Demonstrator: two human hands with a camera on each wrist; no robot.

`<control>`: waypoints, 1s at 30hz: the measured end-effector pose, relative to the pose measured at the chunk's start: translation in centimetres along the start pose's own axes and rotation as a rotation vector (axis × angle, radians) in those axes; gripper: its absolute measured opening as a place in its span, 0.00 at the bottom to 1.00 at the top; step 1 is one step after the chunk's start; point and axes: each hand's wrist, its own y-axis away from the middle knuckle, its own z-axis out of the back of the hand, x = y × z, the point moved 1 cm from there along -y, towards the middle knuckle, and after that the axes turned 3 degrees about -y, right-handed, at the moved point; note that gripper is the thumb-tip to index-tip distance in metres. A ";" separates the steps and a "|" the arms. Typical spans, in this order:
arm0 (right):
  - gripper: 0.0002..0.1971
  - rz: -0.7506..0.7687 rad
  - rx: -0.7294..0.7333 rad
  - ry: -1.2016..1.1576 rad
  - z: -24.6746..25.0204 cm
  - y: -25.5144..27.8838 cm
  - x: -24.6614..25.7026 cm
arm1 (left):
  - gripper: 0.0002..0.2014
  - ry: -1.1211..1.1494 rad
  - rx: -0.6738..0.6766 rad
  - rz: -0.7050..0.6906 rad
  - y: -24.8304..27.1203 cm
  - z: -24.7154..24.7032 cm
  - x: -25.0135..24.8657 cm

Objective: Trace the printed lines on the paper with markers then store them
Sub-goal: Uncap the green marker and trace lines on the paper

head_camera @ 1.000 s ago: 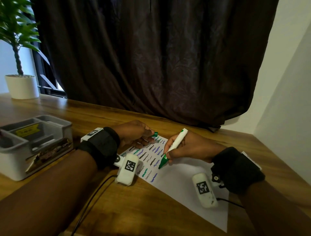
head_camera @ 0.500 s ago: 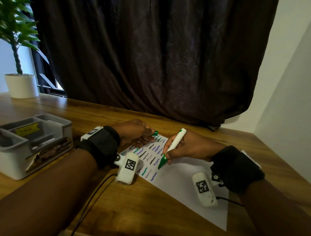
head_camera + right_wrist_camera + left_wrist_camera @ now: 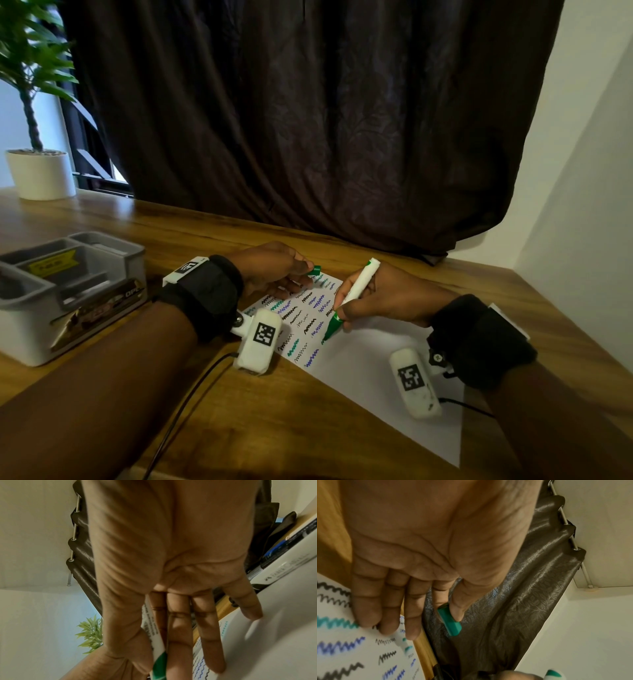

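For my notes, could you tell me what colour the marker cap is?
Green marker cap, clearest in the left wrist view.

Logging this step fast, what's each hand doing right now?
Left hand: pinching the green cap, other fingers resting on the paper.
Right hand: gripping the green marker, tip on the paper.

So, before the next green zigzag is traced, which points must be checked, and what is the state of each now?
1. Green marker held firmly by right hand: ok.
2. Marker uncapped: ok.
3. Cap kept, pinched in left hand: ok.
4. Paper held down by left fingers: ok.
5. Tip exactly on a printed line: cannot tell.
6. Gray organizer within reach for storing later: ok, likely.
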 end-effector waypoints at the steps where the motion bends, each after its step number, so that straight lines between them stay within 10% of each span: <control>1: 0.07 0.002 0.003 0.005 0.0 0.0 0.0 | 0.08 -0.001 -0.001 0.000 0.0 0.0 0.0; 30: 0.08 -0.063 -0.106 -0.074 0.7 -0.2 -0.7 | 0.08 0.008 0.005 -0.002 -0.1 0.1 0.2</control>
